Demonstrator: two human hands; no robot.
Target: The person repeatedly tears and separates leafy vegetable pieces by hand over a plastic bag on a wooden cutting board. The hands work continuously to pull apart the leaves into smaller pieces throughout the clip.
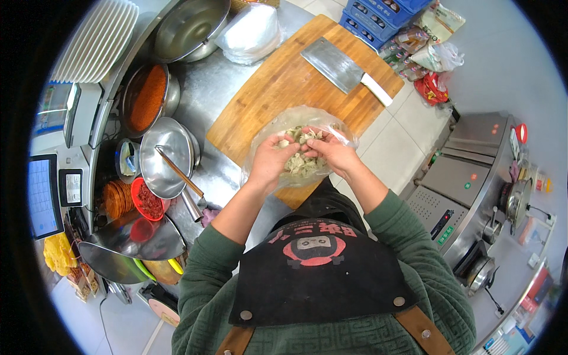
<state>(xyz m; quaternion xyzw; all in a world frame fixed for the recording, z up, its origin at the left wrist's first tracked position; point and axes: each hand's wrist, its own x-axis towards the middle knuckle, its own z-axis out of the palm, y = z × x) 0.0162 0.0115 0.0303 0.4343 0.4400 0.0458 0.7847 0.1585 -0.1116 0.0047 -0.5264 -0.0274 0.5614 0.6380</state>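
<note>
A clear plastic bag point(288, 122) lies opened at the near edge of a bamboo cutting board point(253, 106). Inside it are pale green, dried-looking leafy pieces point(304, 163). My left hand point(275, 159) and my right hand point(333, 151) are both over the mouth of the bag, fingertips close together. Between the fingers of each hand are some of the pale pieces. Farther up the board lies a cleaver point(335, 64) with a white handle, flat on its side.
Left of the board stand a steel bowl point(164, 155) with tongs across it, a bowl of red powder point(146, 100) and a large steel basin point(191, 31). A bundled plastic bag point(250, 33) sits beside the board. Blue crates point(372, 20) are beyond it; steel counter units point(461, 173) stand right.
</note>
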